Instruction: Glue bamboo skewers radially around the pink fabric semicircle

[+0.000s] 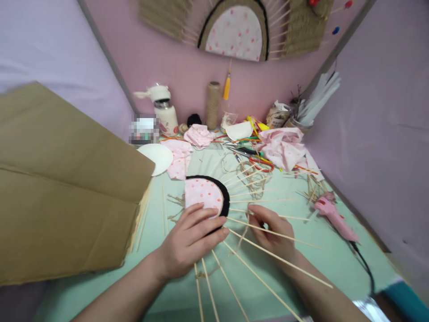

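Observation:
A half-round piece covered in pink dotted cloth with a black rim lies on the green table. Thin wooden sticks fan out from its edge to the right and toward me. My left hand rests flat on the cloth and rim, fingers stretched out. Right of the rim, among the sticks, my right hand pinches a thin strand of twine between thumb and finger. The twine trails down and left across the lower sticks.
Large cardboard covers the left side. A pink glue gun lies at the right. Behind are loose twine, scissors, pink cloth, a white bottle and a twine spool. A finished fan piece hangs on the wall.

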### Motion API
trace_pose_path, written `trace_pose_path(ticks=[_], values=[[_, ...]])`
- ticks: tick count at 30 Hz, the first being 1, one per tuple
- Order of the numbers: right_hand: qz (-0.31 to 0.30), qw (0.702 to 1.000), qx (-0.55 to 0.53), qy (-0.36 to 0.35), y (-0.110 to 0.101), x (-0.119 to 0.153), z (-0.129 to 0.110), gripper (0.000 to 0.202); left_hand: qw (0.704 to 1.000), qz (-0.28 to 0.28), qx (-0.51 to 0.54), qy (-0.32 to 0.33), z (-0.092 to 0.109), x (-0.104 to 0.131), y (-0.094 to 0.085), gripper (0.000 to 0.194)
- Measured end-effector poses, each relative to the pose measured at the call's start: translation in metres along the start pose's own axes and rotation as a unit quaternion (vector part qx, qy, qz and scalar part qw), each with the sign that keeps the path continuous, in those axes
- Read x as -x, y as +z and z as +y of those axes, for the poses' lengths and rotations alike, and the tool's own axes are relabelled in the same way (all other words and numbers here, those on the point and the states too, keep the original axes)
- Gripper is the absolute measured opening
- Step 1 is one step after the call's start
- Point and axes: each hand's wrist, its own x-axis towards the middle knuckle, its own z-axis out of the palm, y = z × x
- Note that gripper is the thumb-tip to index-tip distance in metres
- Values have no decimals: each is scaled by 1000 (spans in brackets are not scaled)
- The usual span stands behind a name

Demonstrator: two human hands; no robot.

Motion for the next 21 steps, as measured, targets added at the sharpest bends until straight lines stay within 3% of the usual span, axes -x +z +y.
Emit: trace_pose_path(ticks=[6, 10, 16, 21], values=[[13, 1000, 0, -5, 0, 5, 5, 20, 1000, -1, -20, 5, 1, -2, -1, 35], [-11, 1000, -5, 0, -2, 2, 3, 16, 1000, 2, -16, 9, 1, -2, 0, 36], [-16, 1000, -18, -2, -3, 1, 4, 27, 1000, -3, -14, 13, 0, -2, 1, 36], [-24, 998, -43, 38, -25, 30, 8, 32, 1000, 0, -14, 13, 0, 0, 1, 34]])
